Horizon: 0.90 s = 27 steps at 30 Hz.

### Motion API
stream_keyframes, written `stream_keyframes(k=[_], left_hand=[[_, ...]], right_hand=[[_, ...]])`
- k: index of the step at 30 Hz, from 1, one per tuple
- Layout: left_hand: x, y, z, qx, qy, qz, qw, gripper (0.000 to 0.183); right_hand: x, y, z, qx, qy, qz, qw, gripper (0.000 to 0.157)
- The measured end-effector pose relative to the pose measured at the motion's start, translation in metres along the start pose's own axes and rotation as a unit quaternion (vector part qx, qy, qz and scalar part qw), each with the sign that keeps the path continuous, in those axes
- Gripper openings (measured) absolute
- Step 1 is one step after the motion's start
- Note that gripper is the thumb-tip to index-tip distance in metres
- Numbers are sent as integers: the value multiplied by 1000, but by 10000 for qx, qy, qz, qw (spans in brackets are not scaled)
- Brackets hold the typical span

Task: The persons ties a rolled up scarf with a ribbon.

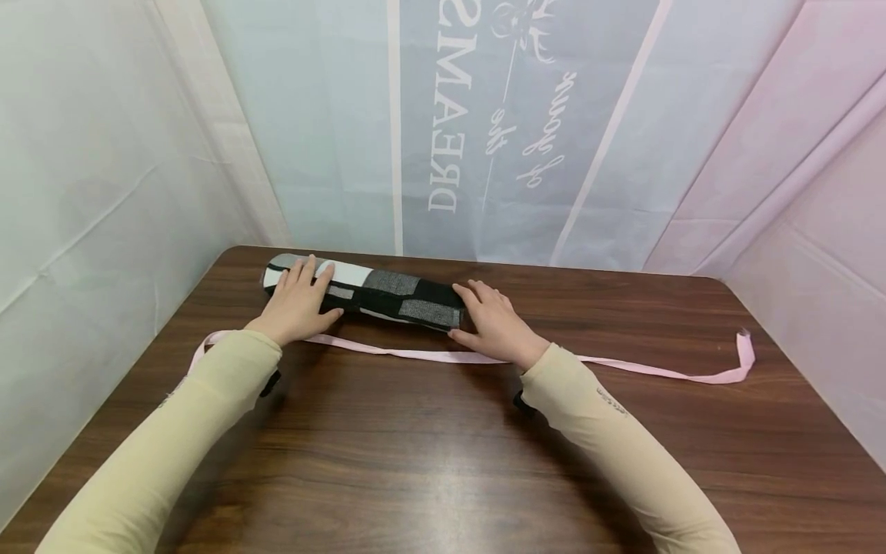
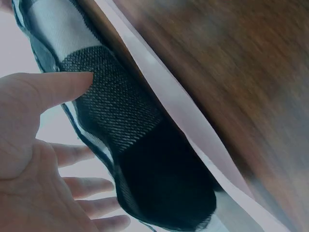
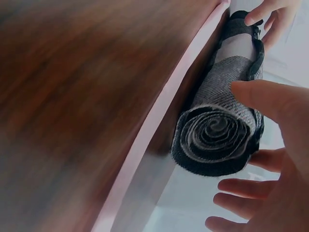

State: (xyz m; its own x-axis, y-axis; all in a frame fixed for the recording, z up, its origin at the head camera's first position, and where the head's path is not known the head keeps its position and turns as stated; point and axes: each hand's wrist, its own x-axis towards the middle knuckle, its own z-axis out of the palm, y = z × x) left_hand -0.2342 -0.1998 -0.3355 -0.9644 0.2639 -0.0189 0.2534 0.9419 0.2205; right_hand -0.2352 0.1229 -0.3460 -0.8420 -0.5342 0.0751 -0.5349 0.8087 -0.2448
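Observation:
A rolled-up checked cloth [image 1: 393, 282] in black, grey and white lies slantwise near the table's back edge. My left hand [image 1: 296, 305] rests on its left part, fingers spread over the top and thumb toward the near side. At the right end is my right hand [image 1: 497, 325], with fingers extended and thumb apart. The right wrist view shows the spiral layers at the roll's end [image 3: 216, 137]. A long pink ribbon [image 1: 443, 356] stretches across the table on the near side of the roll, passing beneath both wrists.
The dark wood table [image 1: 415, 454] extends toward me from the ribbon. A pale printed curtain [image 1: 332, 138] with mirrored lettering hangs right behind the table's back edge. White cloth walls [image 1: 83, 231] stand at both sides.

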Motion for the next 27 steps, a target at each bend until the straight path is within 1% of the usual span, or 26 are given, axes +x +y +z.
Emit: stream_keyframes(k=[4,11,16,22,27], left_hand=[[3,-9,-2,-165,-41,-74,9998,79],[10,-25,-3,-352,-49,-157,9992,84],[11,-31,-2,-398,-72,-179,9990,88],[16,-39,0,-411,-180,-189,9988,92],[20,-41,-1,-470,-220,-211,9984,92]], right_hand=[[5,-4,0,-157,-63,-6,9999,76],[12,-10,1,-330,-275,37,9991,84],[16,-13,5,-430,-484,90,9979,87],[21,-19,6,-518,-514,128,9973,89],[28,-22,6,-726,-573,114,9956,87]])
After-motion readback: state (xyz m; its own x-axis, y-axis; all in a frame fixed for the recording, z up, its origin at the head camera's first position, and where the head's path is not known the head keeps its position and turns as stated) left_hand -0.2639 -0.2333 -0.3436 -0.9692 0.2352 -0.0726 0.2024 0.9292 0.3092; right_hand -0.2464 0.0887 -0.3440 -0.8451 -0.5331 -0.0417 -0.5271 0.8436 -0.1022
